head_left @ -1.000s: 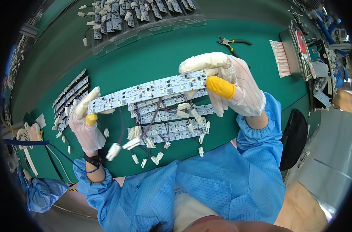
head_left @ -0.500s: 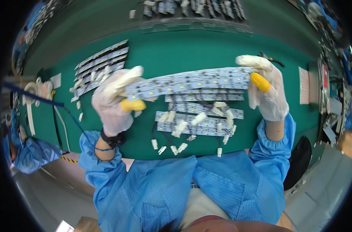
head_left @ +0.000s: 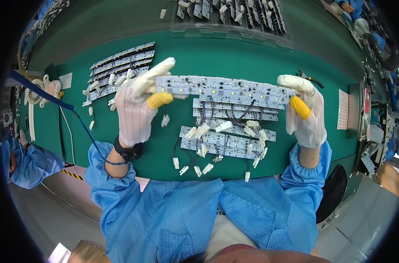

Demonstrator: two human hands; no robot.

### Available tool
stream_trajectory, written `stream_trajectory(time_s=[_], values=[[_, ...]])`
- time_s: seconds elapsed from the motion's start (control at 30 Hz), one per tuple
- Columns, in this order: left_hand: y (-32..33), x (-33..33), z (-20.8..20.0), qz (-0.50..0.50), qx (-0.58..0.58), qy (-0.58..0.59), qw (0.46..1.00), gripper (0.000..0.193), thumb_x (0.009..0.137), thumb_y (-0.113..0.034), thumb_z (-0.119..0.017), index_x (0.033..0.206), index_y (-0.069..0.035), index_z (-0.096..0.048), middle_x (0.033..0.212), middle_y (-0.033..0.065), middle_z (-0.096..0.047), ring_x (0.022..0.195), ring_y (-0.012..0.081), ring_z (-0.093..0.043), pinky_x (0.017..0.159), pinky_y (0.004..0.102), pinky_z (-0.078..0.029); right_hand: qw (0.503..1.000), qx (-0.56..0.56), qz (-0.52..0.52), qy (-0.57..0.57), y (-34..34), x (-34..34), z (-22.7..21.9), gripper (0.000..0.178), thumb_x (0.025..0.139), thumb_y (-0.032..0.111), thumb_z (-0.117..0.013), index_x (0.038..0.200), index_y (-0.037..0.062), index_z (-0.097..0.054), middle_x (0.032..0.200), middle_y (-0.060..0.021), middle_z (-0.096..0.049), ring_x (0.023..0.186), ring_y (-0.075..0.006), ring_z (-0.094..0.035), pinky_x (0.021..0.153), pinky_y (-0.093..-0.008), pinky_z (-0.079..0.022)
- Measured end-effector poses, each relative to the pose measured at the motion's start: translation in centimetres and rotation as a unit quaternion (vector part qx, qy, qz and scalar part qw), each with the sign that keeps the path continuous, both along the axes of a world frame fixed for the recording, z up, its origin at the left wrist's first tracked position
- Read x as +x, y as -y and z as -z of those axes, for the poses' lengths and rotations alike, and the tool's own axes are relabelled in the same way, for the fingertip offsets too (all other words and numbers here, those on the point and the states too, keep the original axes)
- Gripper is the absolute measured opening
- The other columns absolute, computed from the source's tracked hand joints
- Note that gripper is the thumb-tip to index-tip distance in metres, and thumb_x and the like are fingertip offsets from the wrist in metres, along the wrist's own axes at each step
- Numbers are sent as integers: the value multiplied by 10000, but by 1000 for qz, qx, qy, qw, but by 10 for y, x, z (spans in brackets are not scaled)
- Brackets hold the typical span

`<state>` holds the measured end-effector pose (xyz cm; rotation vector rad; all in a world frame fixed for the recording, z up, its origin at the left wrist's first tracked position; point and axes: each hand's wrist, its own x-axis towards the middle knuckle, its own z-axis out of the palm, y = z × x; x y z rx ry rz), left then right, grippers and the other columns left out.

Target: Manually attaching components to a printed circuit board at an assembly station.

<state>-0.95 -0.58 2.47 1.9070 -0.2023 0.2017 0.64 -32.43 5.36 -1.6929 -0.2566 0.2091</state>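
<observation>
A long white LED circuit board (head_left: 223,90) is held up level between my gloved hands, its chips facing me. My left hand (head_left: 140,105) pinches its left end, a yellow-capped thumb in front. The board's right end sits in the grip of my right hand (head_left: 305,105), likewise with a yellow thumb cap. A white connector (head_left: 165,120) dangles below my left thumb. Beneath and nearer to me lies a group of similar LED boards (head_left: 230,143) with dark wires and white connectors (head_left: 224,126), partly hidden by the held one.
More LED boards (head_left: 120,65) lie in a stack at the far left of the green mat (head_left: 225,50). A clear tray (head_left: 225,31) of boards stands at the back. Pliers (head_left: 311,79) rest beyond my right hand. A blue cord (head_left: 83,125) runs to my left wrist; a small fan (head_left: 35,94) stands left.
The held board has tipped from a slant, right end higher, to nearly level with its right end lowered. Its left end has risen, and a dangling connector now shows under my left hand.
</observation>
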Motion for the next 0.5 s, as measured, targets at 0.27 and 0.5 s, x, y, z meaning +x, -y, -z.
stream_trajectory(time_s=[0.27,0.5], values=[[-3,-2,12,25,-6,36,999,677,787,-564,-617,1177,-11,-626,846,71,-704,777,112,-633,736,255,-476,996,84,-20,-24,3,-1,9,381,895,240,-590,1156,-37,-577,870,-88,-666,486,-34,-510,512,-153,-407],[-13,-8,23,13,-20,-24,999,807,711,-539,-729,1216,68,-559,1029,153,-659,809,198,-686,822,289,-512,997,71,-1,-35,6,-3,9,372,900,205,-577,1175,-45,-561,823,-75,-662,442,-35,-509,517,-154,-424]])
